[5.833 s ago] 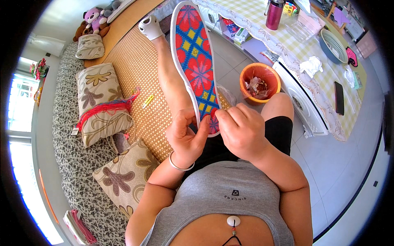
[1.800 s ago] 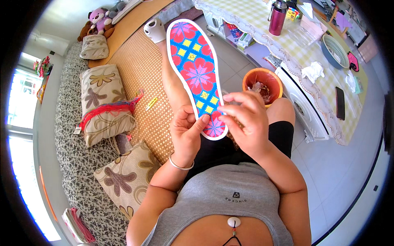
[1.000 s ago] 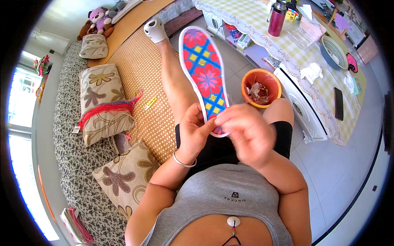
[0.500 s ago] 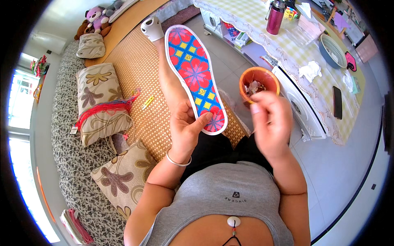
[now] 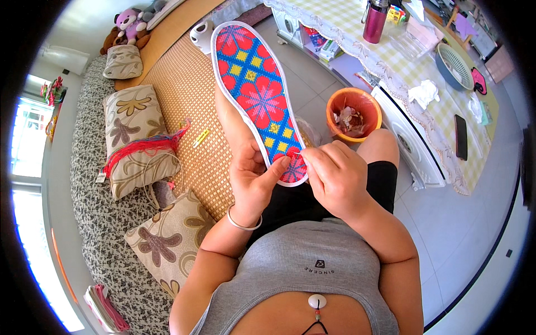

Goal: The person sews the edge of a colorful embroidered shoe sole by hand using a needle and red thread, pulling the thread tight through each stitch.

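Observation:
An embroidered insole (image 5: 259,100) with red flowers and yellow diamonds on blue, edged in white, is held up in front of me. My left hand (image 5: 254,176) grips it near its lower end, thumb on the patterned face and fingers behind. At the insole's lower right edge, my right hand (image 5: 338,178) pinches a thin needle (image 5: 297,153), whose tip points at the red stitching. Any thread on the needle is too fine to make out.
Right of the insole stands an orange bucket (image 5: 354,117) with scraps inside. Beyond it, a cloth-covered table (image 5: 402,67) holds a purple flask (image 5: 375,22), a phone (image 5: 460,138) and a basket (image 5: 453,67). Red and blue thread (image 5: 145,148) lies over a cushion (image 5: 131,120), near a yellow cutter (image 5: 201,138).
My right hand has come left and down from beside the bucket to the insole's lower edge. The insole's top has tilted slightly left. My right knee now shows below the bucket.

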`<action>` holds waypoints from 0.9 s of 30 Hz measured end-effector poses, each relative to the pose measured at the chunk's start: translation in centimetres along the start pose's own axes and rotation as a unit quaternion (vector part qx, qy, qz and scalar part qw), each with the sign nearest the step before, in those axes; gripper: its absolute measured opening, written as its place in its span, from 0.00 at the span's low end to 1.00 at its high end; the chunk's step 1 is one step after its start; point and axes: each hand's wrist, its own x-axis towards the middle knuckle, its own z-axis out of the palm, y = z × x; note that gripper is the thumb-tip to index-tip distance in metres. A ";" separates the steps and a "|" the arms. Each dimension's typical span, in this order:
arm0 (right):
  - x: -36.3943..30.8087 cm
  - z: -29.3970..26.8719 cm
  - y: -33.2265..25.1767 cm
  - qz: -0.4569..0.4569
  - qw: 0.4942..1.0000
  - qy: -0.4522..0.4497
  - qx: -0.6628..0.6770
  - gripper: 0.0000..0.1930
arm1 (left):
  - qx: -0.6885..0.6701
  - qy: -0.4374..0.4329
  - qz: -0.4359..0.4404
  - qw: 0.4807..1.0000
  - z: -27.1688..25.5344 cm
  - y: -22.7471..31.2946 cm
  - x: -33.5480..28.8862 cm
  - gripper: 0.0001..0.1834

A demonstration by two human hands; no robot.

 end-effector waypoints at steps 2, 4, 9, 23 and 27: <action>0.0 0.1 -0.1 -0.001 1.000 0.003 0.002 0.13 | 0.008 -0.004 0.012 1.000 -0.1 -0.1 -0.1 0.15; 0.1 0.1 -0.1 -0.002 1.000 0.004 -0.003 0.12 | 0.011 -0.002 0.010 1.000 -0.1 -0.1 -0.1 0.15; 0.2 -0.1 -0.2 0.000 1.000 -0.010 -0.013 0.11 | 0.026 -0.001 0.004 1.000 -0.1 0.0 -0.2 0.14; 0.1 0.5 -0.7 -0.009 0.997 -0.056 -0.049 0.07 | 0.247 -0.028 0.116 0.962 -0.9 -1.5 -1.3 0.12; -0.1 0.8 -0.5 0.025 0.999 0.010 -0.039 0.07 | 0.211 -0.018 0.107 0.972 -0.6 -1.0 -0.8 0.12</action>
